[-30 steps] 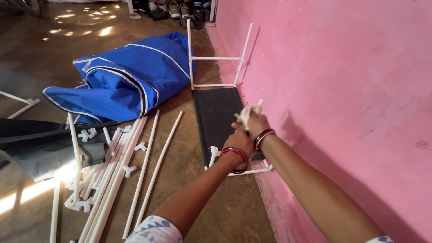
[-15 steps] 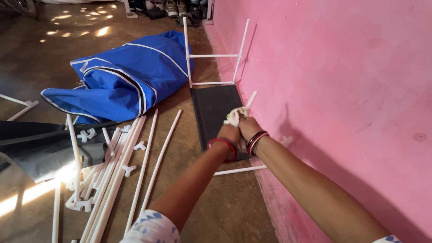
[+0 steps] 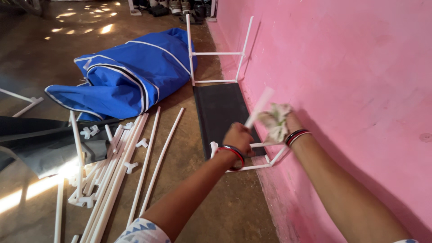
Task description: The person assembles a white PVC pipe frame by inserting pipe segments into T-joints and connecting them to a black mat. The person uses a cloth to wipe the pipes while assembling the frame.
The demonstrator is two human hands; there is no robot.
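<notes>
A brown floor (image 3: pixel 54 49) meets a pink wall (image 3: pixel 342 67); a blue fabric cover (image 3: pixel 130 72) and loose white pipes (image 3: pixel 121 166) lie there. Near the wall, the left hand (image 3: pixel 238 137) grips a blurred white pipe (image 3: pixel 260 105). The right hand (image 3: pixel 283 121) closes on a crumpled cloth (image 3: pixel 273 122).

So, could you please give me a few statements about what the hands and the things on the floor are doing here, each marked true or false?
1. The left hand grips a white tube. True.
2. The right hand holds a crumpled pale cloth. True.
3. The blue fabric cover hangs on the pink wall. False: it lies heaped on the floor.
4. The loose white tubes stand upright. False: they lie flat on the floor.
5. A dark panel lies beside the wall. True.
</notes>
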